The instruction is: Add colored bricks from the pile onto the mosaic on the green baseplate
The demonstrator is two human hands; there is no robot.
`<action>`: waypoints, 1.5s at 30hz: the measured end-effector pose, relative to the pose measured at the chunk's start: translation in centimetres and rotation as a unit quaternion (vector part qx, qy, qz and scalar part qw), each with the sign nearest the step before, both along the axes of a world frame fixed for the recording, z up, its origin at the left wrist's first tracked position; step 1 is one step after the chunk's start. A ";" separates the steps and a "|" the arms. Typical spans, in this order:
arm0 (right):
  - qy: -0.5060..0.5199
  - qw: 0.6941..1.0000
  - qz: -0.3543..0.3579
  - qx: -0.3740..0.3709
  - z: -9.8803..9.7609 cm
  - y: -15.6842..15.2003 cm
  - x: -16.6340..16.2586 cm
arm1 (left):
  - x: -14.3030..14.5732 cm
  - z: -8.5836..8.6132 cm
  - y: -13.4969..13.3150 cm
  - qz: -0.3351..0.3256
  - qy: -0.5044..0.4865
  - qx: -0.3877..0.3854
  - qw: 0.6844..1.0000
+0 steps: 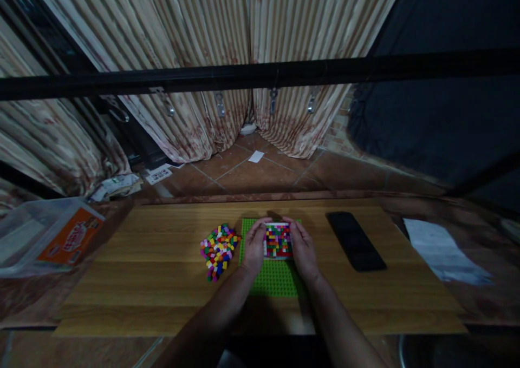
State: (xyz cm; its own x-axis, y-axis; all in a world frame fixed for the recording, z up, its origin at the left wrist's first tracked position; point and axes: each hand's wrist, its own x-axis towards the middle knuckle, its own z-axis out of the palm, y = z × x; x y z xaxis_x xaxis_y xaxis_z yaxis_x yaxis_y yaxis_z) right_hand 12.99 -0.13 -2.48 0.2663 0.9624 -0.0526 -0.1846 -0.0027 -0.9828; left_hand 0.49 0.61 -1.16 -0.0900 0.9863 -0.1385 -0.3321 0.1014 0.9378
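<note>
Both your forearms reach in from the near edge, and they angle toward each other until your hands meet the work near the middle of the counter (162, 270). Your left hand (254, 246) lies along the left side of the brick panel (278, 241), palm turned inward, fingers pointing to the far side and bent around the far left corner. Your right hand (304, 249) mirrors it on the right side, its wrist a little bent, its fingers curling in at the far right corner. Each hand is partly closed, cupped rather than made into a fist, and between them you have hold of the panel by its two side edges.

The panel, a pale-edged rectangle packed with small bricks of many colours, sits over the far half of the green baseplate (275, 282), whose near half shows bare studs between your wrists. In this dim light you cannot quite tell whether the panel touches the studs or is held just above them.

Just left of the baseplate is a loose pile of coloured bricks (220, 250), near your left hand. To the right of your right hand, apart from it, a black phone (356, 241) lies slanted on the counter.
</note>
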 end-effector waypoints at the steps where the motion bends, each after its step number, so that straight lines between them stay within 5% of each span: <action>1: 0.000 1.000 0.000 0.000 0.0 0.0 0.0 | 0.0 -0.1 0.0 -0.002 -0.007 -0.001 1.000; 45: -0.010 0.999 0.029 0.017 0.2 0.1 0.1 | 0.1 0.3 0.1 -0.034 -0.002 0.019 0.999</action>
State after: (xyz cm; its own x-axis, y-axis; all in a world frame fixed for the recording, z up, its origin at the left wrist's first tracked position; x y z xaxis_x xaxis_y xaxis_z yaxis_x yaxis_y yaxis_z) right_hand 13.05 -0.06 -2.32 0.2110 0.9774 -0.0152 -0.1662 0.0205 -0.9859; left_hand 0.59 0.70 -0.86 -0.0216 0.9946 -0.1016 -0.3295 0.0889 0.9400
